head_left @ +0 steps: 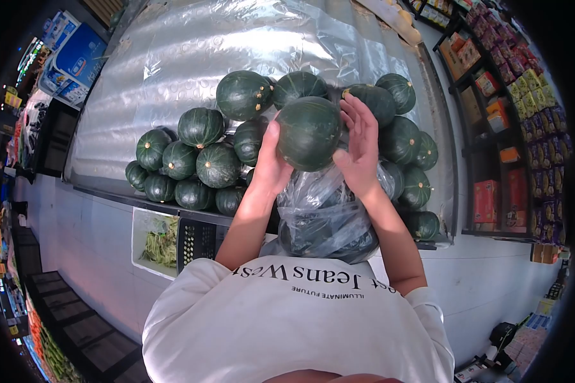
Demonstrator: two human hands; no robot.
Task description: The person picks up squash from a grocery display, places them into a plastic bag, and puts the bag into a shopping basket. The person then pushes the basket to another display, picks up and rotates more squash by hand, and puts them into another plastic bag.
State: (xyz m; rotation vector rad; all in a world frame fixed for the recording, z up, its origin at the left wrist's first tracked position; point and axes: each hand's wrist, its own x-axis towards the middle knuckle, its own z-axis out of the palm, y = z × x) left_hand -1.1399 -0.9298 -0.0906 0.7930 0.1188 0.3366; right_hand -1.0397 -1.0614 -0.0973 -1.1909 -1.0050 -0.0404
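Observation:
A round dark green pumpkin (309, 134) is held up in front of my chest. My left hand (276, 159) supports its left side, thumb up along the edge and fingers partly hidden behind it. On the opposite side my right hand (361, 143) has its fingers spread, the palm facing the pumpkin and the thumb at its lower right edge; whether it bears any weight I cannot tell. Below the raised pumpkin, a clear plastic bag (326, 214) with dark green pumpkins in it rests against the stand's front edge.
Several more pumpkins (218, 166) are piled left of my hands, with others (400, 139) on the right. Silvery sheeting (172, 57) covers the stand. At its front left stands a white crate (148, 268) of leafy greens. Packaged goods fill a shelf (492, 127) at right.

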